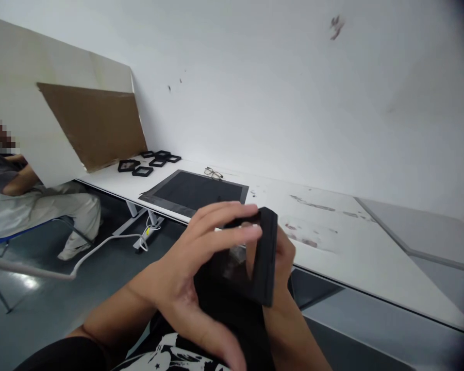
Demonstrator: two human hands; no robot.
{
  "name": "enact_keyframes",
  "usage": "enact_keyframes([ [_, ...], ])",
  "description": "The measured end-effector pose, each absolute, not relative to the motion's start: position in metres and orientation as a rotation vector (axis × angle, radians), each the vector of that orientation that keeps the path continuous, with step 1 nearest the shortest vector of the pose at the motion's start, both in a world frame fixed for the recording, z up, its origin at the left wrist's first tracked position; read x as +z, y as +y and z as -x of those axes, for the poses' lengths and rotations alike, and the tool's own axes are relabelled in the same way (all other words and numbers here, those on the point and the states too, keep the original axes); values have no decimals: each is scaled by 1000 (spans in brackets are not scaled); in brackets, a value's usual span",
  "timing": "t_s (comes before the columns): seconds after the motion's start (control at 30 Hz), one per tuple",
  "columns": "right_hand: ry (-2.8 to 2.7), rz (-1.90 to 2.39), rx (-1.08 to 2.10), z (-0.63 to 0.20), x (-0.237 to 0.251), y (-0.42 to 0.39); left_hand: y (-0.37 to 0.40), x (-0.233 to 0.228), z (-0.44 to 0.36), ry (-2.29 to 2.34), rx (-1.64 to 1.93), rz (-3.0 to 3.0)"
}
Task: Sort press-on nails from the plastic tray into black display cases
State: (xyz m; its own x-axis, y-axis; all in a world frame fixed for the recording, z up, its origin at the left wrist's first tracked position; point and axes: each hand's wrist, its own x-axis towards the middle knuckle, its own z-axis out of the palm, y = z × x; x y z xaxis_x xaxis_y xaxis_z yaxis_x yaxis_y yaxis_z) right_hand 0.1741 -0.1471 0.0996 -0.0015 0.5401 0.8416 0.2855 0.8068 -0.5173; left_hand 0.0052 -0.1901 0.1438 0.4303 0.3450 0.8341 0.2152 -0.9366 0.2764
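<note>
A black square display frame [267,257] with a glossy clear middle is tilted up in front of me, in the head view. My right hand [284,252] grips it from the far right side, its fingers largely hidden behind the frame. Over the near side reaches my left hand [193,252], fingers stretched out and thumb spread well below. Two of its fingertips lie at the upper edge of the frame, touching it or just in front. Light reflects off the clear middle, so I cannot make out whether anything lies inside.
On the white table [325,247] lie a dark mat [201,188], eyeglasses [213,173] and several black frames [143,171]. A brown board [100,123] leans at the back left. Another person [34,201] sits at the left. A white cable [112,238] hangs below the table.
</note>
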Motion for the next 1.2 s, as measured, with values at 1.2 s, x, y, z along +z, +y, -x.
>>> enact_keyframes([
  [1.2,-1592,354,937,-207,113,-182,-167,124,-14,625,1488,-2260],
])
